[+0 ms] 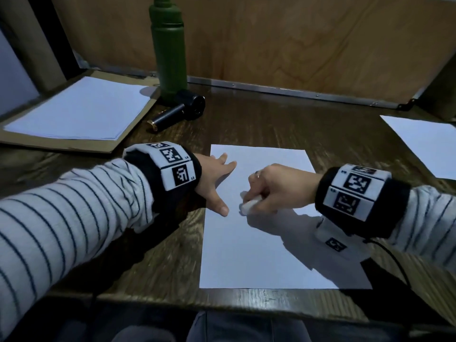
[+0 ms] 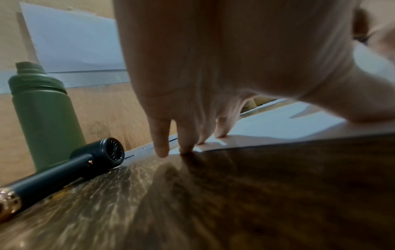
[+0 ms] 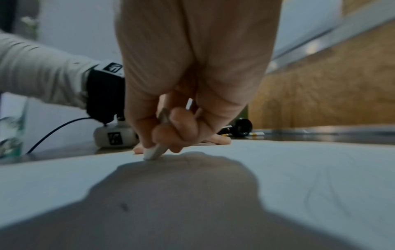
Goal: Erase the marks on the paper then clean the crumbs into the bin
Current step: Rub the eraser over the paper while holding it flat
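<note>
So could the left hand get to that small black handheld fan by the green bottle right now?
Probably yes. The left hand lies open, holding nothing, on the paper's left edge, and only bare table separates it from the black handheld fan.

Paper [image 1: 256,243] on table [image 1: 271,114] centre; bottle [image 1: 170,58] behind (fan [image 1: 182,109] beside).

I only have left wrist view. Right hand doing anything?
Observer: Yes. The right hand grips a white eraser, tip down on the paper.
Operator: Any marks left? I see none.
Observer: Faint pencil lines show on the sheet in the right wrist view.
Operator: Left hand looks flat. All on the sheet?
Observer: Head view: only its fingertips and thumb lie on the paper's left edge; the palm is over the table.
</note>
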Available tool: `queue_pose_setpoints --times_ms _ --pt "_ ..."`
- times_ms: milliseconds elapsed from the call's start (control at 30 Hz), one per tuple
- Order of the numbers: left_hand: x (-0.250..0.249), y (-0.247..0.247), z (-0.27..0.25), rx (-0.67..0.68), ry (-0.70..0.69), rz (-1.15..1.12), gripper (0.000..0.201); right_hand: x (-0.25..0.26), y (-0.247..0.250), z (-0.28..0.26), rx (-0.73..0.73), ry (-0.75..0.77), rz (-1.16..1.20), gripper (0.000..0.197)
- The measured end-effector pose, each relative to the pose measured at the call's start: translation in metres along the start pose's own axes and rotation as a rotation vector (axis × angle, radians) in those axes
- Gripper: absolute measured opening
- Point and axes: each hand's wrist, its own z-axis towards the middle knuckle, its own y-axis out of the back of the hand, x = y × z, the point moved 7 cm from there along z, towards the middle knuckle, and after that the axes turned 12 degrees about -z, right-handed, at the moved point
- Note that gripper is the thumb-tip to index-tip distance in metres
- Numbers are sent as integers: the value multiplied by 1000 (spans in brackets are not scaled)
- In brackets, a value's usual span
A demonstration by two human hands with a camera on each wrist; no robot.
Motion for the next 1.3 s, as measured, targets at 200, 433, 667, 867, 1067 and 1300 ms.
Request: queue_pose_setpoints --times_ms 200,433,667,867,1067,1300 --pt "1 -2 0 2 15 38 117 -31 24 21 -215 -168 -64 17" --pt "0 -3 1 23 -3 12 120 -2 -8 -8 86 16 44 17" --pt "0 1 3 44 -6 -12 119 -39 29 21 -296 -108 -116 22" --pt "0 7 16 91 -31 4 122 -4 -8 -2 23 124 37 19" --pt "-9 19 16 52 -91 23 95 -52 26 30 -179 -106 -56 22" --pt "-10 22 10 -155 -50 -9 68 -22 4 0 -178 52 -151 43"
